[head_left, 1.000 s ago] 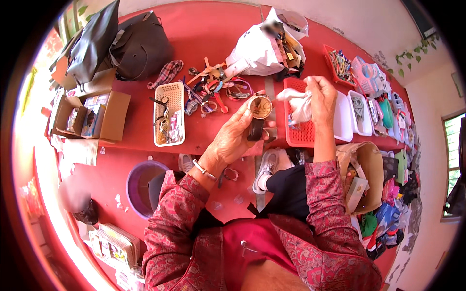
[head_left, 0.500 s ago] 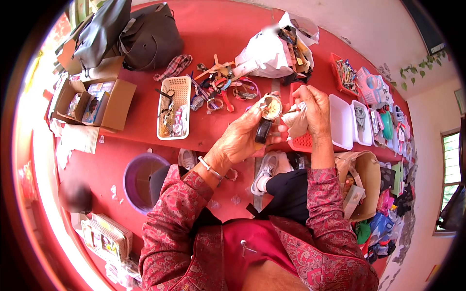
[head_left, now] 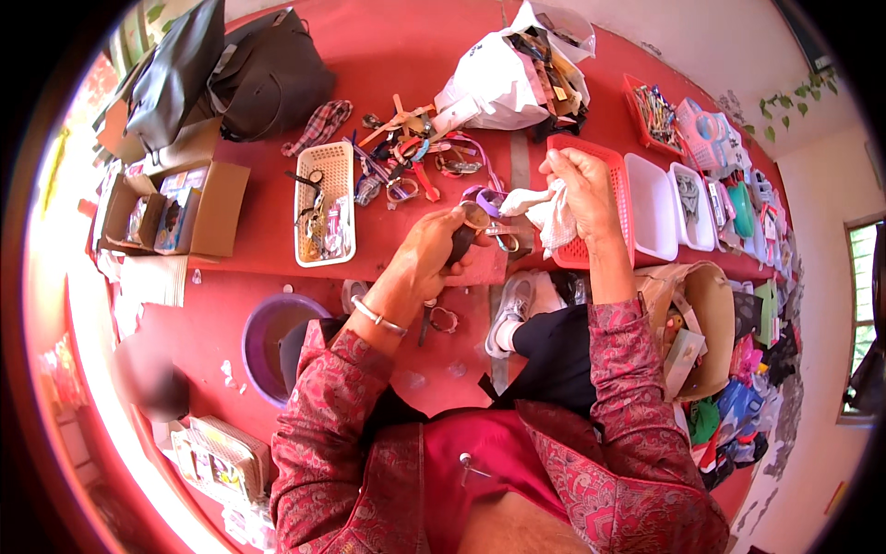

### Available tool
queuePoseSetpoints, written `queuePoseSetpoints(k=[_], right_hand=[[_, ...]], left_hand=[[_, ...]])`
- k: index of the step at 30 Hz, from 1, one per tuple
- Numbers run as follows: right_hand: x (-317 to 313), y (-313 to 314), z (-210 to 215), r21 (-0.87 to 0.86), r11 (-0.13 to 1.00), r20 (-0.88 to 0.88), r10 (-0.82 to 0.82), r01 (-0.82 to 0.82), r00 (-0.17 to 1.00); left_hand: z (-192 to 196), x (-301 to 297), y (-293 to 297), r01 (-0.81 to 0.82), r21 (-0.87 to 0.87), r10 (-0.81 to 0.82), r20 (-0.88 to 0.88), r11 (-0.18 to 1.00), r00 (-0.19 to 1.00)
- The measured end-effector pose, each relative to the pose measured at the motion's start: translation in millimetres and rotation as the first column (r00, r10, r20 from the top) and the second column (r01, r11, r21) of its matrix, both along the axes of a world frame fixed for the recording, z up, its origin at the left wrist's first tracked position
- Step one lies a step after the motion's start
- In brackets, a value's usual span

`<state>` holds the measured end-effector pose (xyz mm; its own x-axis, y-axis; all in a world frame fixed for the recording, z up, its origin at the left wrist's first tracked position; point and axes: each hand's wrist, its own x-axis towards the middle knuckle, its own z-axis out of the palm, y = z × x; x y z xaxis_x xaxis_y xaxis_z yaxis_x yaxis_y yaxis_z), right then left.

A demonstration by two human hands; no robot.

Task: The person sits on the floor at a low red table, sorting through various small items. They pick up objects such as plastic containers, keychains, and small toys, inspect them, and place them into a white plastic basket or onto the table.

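My left hand (head_left: 426, 247) is closed around a wristwatch (head_left: 474, 216) with a round gold-toned case and a dark strap, held above the front edge of the red table. My right hand (head_left: 591, 196) pinches a whitish cloth (head_left: 554, 220), which hangs from the fingers over a red plastic basket (head_left: 620, 185). Cloth and watch are apart. Just beyond the left hand a purple-strapped watch (head_left: 486, 198) lies on the table. Farther back is a loose pile of colourful watches and straps (head_left: 415, 162). Several watches lie in a cream basket (head_left: 347, 174) to the left.
White trays (head_left: 652, 208) stand right of the red basket. A white bag (head_left: 494, 88) full of odds and ends is at the back. Black bags (head_left: 272, 83) and a cardboard box (head_left: 221, 208) sit at left. Below are a purple basin (head_left: 263, 346) and a paper sack (head_left: 715, 323).
My left hand has drawn left and down with the watch, whose dial has turned from view. My right hand has moved up slightly, and the cloth now hangs looser.
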<state>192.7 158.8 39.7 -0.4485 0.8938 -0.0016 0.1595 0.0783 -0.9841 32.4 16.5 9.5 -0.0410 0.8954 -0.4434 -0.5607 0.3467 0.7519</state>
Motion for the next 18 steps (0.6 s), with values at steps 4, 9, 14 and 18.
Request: queuePoseSetpoints(k=[4, 9, 14, 18], right_hand=[[1, -1, -4, -0.023, 0.995, 0.029, 0.098, -0.097, 0.995], [-2, -4, 1, 0.071, 0.988, 0.084, 0.129, -0.135, 0.988], [-3, -9, 5, -0.01, 0.991, 0.025, 0.135, -0.135, 0.991], [-5, -14, 5, -0.044, 0.991, -0.012, 0.125, -0.126, 0.992]], left_hand=[[20, -7, -5, 0.112, 0.232, -0.082, -0.134, 0.966, 0.988], [22, -10, -7, 0.1, 0.447, -0.219, 0.223, 0.889, 0.95], [23, -8, -7, 0.09, 0.54, -0.304, 0.323, 0.837, 0.896], [23, -8, -8, 0.095, 0.592, -0.338, 0.316, 0.801, 0.886]])
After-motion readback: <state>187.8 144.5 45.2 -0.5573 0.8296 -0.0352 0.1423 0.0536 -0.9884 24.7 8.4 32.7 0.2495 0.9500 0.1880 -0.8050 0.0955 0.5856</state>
